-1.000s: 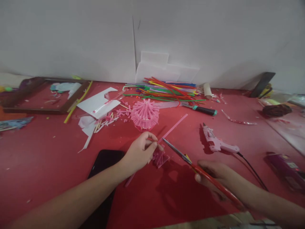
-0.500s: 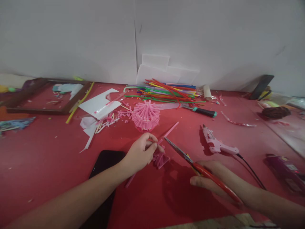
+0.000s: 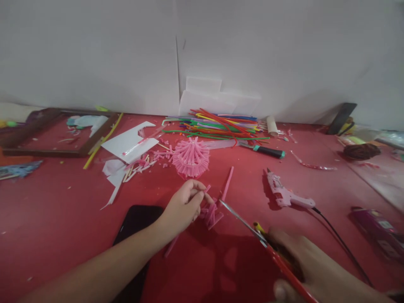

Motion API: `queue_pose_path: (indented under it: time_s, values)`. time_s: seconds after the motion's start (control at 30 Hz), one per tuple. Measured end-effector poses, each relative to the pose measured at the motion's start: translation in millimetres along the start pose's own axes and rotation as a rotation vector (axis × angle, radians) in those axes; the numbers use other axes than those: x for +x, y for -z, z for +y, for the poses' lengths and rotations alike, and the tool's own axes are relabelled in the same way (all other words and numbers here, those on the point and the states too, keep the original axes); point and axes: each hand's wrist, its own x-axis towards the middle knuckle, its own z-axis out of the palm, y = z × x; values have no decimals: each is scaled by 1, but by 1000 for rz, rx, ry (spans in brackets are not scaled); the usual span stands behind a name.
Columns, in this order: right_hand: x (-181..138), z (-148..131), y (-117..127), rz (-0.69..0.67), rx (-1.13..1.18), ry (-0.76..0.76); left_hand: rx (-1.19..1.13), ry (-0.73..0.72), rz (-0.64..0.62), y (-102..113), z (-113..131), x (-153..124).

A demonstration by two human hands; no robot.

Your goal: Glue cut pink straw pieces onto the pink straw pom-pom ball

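Note:
My left hand [image 3: 186, 204] is closed, pinching a short pink pipe cleaner piece [image 3: 207, 188] between thumb and fingertips. A longer pink pipe cleaner [image 3: 227, 184] is apart from that hand, just to its right. Scissors [image 3: 249, 227] with red and yellow handles are in my right hand [image 3: 299, 256], their blade tips near the lower end of this longer piece. Below my left fingertips lie several cut pink pieces [image 3: 212, 216] on the red tabletop. Just beyond sits a round pink pipe cleaner ornament [image 3: 191, 158].
A black phone [image 3: 139, 219] lies under my left forearm. To the right are a pink glue gun [image 3: 284, 193] with its cord and a utility knife [image 3: 269, 151]. Coloured pipe cleaners [image 3: 217, 124] are heaped by the wall; a brown frame [image 3: 47, 151] is at left.
The pink pipe cleaner is now in two: a short bit stays in my left fingers and the longer part has come away. The scissors have moved down and toward me.

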Motion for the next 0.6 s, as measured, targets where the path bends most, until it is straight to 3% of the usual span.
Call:
queue_pose_path:
  time_s: [0.13,0.23,0.33,0.43,0.6]
  values:
    - [0,-6,2,-84,23,-30,-11,-17,-3,0,1,0]
    - [8,-2,-2,-63,39,-69,-12,-6,3,-1,2,-1]
    - [19,13,-9,105,83,-132,-7,7,9,0,3,-2]
    - [30,29,-10,296,115,-99,4,-10,3,1,2,-2]
    - [44,46,1,463,16,-32,17,-11,-9,3,-2,0]
